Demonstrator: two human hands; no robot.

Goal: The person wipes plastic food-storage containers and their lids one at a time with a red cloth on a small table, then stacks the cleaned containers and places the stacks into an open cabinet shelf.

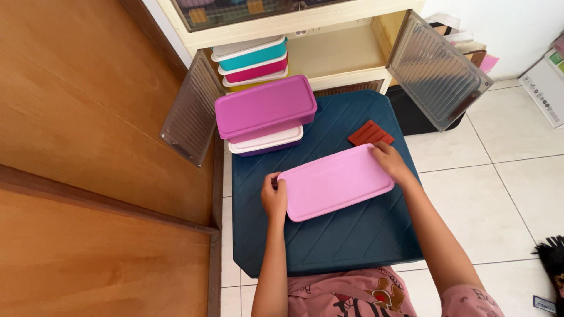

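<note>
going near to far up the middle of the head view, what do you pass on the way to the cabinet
dark blue plastic table → light pink rectangular lid held at its ends by the left hand and right hand → magenta lidded box stacked on a white-lidded purple box → stack of teal, pink and yellow boxes inside the open cabinet

Dark blue table: pink lid, stacked containers, red ridged piece.
</note>
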